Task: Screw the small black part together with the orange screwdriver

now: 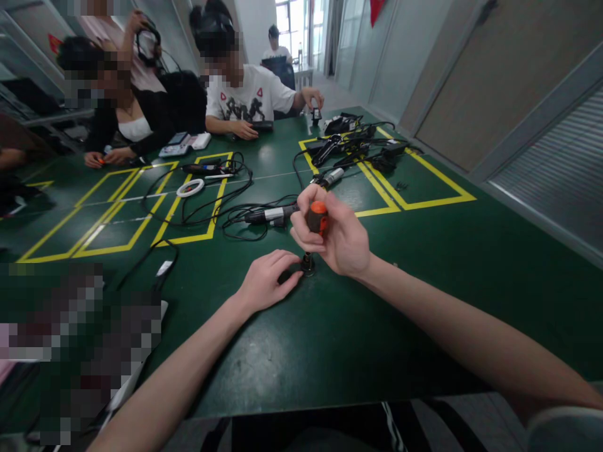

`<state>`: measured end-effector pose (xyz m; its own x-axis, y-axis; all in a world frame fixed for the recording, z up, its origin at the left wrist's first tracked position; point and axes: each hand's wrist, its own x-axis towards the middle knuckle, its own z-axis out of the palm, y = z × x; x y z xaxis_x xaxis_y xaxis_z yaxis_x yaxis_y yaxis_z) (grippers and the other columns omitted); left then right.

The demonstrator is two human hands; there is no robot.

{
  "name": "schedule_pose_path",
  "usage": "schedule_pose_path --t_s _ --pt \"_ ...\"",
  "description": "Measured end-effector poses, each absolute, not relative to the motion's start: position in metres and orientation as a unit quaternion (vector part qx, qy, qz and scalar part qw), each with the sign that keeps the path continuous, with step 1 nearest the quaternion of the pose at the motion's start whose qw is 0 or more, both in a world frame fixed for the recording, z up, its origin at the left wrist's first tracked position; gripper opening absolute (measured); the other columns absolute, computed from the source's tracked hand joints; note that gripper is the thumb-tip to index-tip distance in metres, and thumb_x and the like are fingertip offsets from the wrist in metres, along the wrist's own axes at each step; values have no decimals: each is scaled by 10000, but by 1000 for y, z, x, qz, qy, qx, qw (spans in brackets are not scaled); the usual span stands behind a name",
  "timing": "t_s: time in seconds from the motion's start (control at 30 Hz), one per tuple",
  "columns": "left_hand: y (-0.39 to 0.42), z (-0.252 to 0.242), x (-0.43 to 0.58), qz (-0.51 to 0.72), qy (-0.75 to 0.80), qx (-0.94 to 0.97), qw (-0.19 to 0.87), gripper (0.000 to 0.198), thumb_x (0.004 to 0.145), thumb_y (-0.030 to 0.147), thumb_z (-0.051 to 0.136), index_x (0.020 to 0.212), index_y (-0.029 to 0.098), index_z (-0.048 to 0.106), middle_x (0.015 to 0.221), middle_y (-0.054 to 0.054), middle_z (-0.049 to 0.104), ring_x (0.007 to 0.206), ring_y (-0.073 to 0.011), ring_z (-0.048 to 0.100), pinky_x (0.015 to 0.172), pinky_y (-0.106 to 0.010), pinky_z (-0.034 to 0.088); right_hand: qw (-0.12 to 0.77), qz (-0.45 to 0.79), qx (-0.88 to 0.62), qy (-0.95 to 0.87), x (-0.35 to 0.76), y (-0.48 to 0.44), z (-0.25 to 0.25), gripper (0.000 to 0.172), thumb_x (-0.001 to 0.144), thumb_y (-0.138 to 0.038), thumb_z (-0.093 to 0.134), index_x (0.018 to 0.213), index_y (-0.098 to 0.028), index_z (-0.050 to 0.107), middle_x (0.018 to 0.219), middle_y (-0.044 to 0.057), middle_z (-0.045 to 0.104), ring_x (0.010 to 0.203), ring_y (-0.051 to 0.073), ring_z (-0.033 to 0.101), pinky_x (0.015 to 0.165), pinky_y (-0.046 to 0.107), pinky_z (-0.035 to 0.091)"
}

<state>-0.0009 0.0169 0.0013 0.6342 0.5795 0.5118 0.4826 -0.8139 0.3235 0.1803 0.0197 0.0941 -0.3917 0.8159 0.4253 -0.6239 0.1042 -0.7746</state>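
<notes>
My right hand (339,235) is closed around a screwdriver (318,218) with an orange and black handle, held upright with its shaft pointing down. The lower end of the shaft meets a small dark round part (308,266) on the green table (264,370). Beside that part, my left hand (269,280) pinches its left side, with the fingertips against it. A black-and-silver cylindrical tool (271,215) with a cable lies just beyond my hands.
Black cables and devices (348,147) are heaped at the far right, among yellow tape lines. A white ring (190,188) lies left of centre. Blurred-out objects (113,358) stand at the near left. Across the table, a person in a white shirt (252,94) handles small devices.
</notes>
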Motion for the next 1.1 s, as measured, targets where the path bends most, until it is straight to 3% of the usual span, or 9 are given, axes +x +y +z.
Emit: schedule_pose_path --t_s 0.1,0.2,0.3,0.43,0.53,0.63,0.77,0.9,1.1 --pt "18 0 -1 323 284 900 65 133 1014 260 610 1077 175 690 1010 -84 788 898 -194 757 803 -317 613 562 643 -106 -509 179 19 94 403 930 -553 718 837 -231 494 566 -101 437 437 56 282 409 169 251" --pt "18 0 0 338 280 897 61 133 1014 257 613 1059 178 709 1002 -83 801 911 -193 773 820 -318 625 560 632 -131 -519 179 20 95 496 936 -644 666 751 -204 531 593 -60 457 464 67 365 424 198 299" --pt "17 0 1 349 276 894 60 136 1012 259 623 1022 170 725 943 -77 811 848 -191 778 783 -315 627 534 658 -123 -517 181 19 98 569 950 -697 613 690 -205 492 552 -78 358 442 53 266 400 188 220" --pt "16 0 2 351 284 891 42 175 1018 288 619 983 167 741 900 -76 815 801 -199 777 744 -326 621 522 669 -99 -520 181 16 98 481 923 -651 683 821 -243 450 545 -117 357 429 46 190 396 158 177" --pt "14 -1 2 342 294 891 46 192 1012 306 617 1019 168 751 905 -80 813 810 -199 774 748 -330 626 550 634 -113 -531 180 17 95 448 914 -576 742 853 -252 439 598 -105 488 417 50 307 397 163 254" --pt "13 -1 3 338 294 892 54 203 1007 298 614 1074 158 745 916 -82 808 821 -195 768 756 -323 630 567 610 -138 -536 178 19 93 443 938 -629 692 849 -225 531 652 -60 561 436 70 442 415 204 341" --pt "13 -2 5 317 302 898 52 217 1012 300 605 1113 150 725 976 -91 808 853 -214 745 763 -349 621 556 633 -146 -518 179 20 96 521 955 -699 618 789 -208 559 558 -83 404 421 57 290 390 192 237" --pt "14 -1 8 266 320 907 55 254 1011 332 603 1167 160 708 1023 -99 797 901 -244 700 804 -401 607 550 653 -121 -506 181 18 97 463 931 -671 663 868 -244 493 554 -114 373 425 52 197 397 163 189" --pt "17 -3 10 206 327 921 51 385 997 399 635 1297 159 660 1192 -146 740 1071 -301 669 904 -462 590 572 626 -126 -515 178 21 95 439 919 -611 718 820 -228 526 605 -70 507 441 67 360 410 190 282"
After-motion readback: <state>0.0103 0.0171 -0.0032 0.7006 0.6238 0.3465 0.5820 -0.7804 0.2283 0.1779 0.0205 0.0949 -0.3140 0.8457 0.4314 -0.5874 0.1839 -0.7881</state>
